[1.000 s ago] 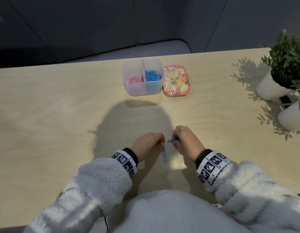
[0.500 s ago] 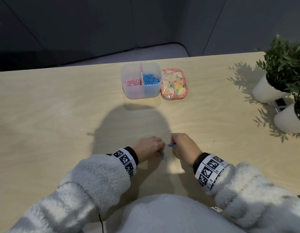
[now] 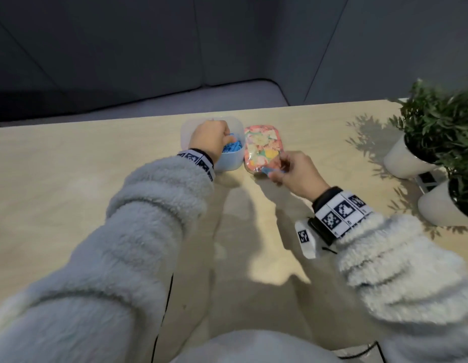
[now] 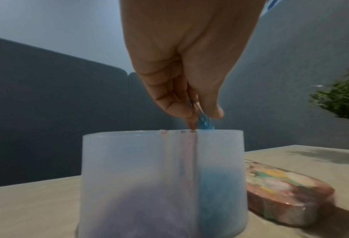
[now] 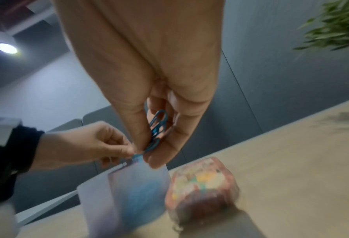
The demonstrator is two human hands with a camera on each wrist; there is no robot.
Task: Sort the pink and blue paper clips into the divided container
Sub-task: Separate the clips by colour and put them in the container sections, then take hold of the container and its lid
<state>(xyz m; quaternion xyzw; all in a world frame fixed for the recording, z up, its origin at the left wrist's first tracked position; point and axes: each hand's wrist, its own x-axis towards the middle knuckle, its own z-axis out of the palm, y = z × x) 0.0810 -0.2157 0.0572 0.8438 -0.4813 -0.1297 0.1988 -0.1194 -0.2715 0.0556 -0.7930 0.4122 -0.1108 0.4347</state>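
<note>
The translucent divided container (image 3: 229,161) stands at the table's far middle. My left hand (image 3: 227,139) hovers over its right compartment, where a heap of blue clips (image 3: 232,148) lies. In the left wrist view that hand (image 4: 200,114) pinches a blue clip (image 4: 204,122) just above the rim, right of the divider (image 4: 195,161). My right hand (image 3: 276,169) hangs over the near end of the lid and pinches a few blue clips (image 5: 158,127) between thumb and fingers. The left hand hides the pink compartment in the head view.
A floral lid (image 3: 261,142) lies flat, touching the container's right side. Two white pots (image 3: 403,159) (image 3: 441,206) with green plants (image 3: 442,124) stand at the table's right edge. A dark sofa back runs behind the table.
Both hands left the table's near edge and reached forward. The left hand now holds its blue clip over the container; the right carries its blue clips above the lid.
</note>
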